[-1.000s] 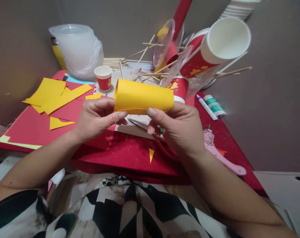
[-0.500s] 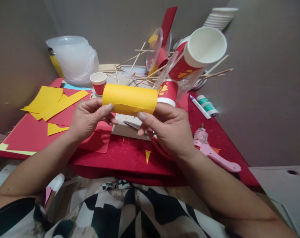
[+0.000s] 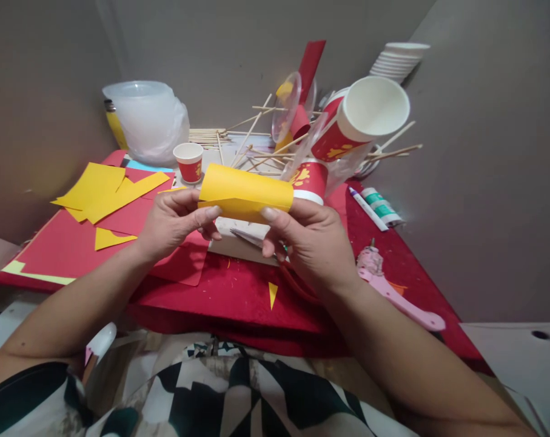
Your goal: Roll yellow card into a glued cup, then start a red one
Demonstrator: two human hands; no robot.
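Note:
A yellow paper tube, rolled with its seam facing me, is held level above the table. My left hand pinches its left end, thumb on the seam and fingers at the opening. The right end is gripped by my right hand, its thumb pressed near the seam. Below the tube lies a pair of scissors, blades over a white block, with the handles partly hidden by my right hand. A small yellow paper scrap rests on the red cloth.
Red sheets and yellow paper pieces lie left. Behind stand a paper cup, plastic containers and wooden sticks. A red cup structure rises behind my right hand; a pink glue gun and marker lie right.
The whole view has shifted, so the table things appear lower. The tube has tilted slightly, its right end lower, with both hands still holding its ends.

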